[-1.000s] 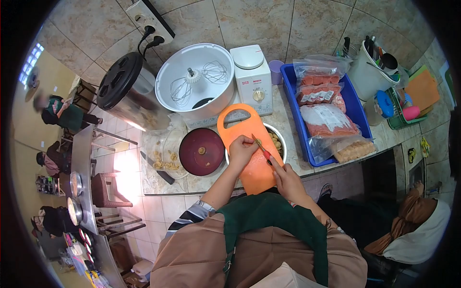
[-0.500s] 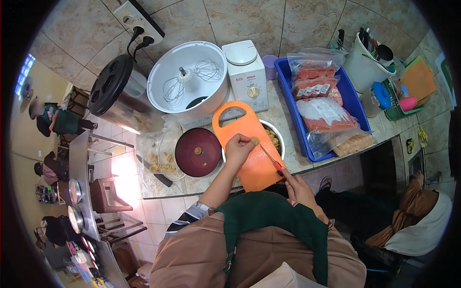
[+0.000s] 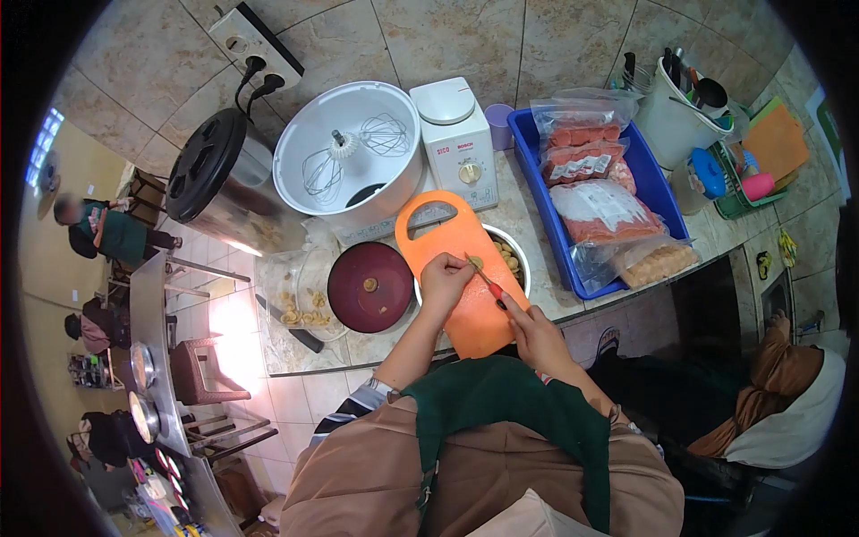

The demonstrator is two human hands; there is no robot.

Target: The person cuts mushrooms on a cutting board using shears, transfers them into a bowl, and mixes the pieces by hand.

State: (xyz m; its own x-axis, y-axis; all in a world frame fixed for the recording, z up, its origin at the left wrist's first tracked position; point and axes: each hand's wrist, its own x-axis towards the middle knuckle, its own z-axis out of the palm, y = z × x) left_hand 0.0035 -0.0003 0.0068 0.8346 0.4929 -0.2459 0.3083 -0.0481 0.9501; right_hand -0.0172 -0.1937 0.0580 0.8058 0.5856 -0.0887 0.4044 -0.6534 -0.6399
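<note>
My left hand (image 3: 445,283) is closed in a pinch on a small round greenish piece of food (image 3: 476,263), over the orange cutting board (image 3: 474,327). In my right hand (image 3: 537,338) is a small knife (image 3: 496,290) with a red and black handle. Its thin blade points up and left and meets the piece at my left fingertips. The board lies across a white bowl (image 3: 526,285) that holds several brownish-green pieces. Left of the board stands a maroon bowl (image 3: 344,300) with a few small bits in it.
Behind are a white mixer bowl (image 3: 286,170) with whisks and a Bosch mixer body (image 3: 458,148). A blue tray (image 3: 555,237) of packaged meat stands to the right. A clear bag (image 3: 300,277) with peelings lies left. A person (image 3: 761,394) sits at far right.
My right hand has moved up and left with the knife, bringing the blade against the piece. My left hand stays nearly in place, still pinching it.
</note>
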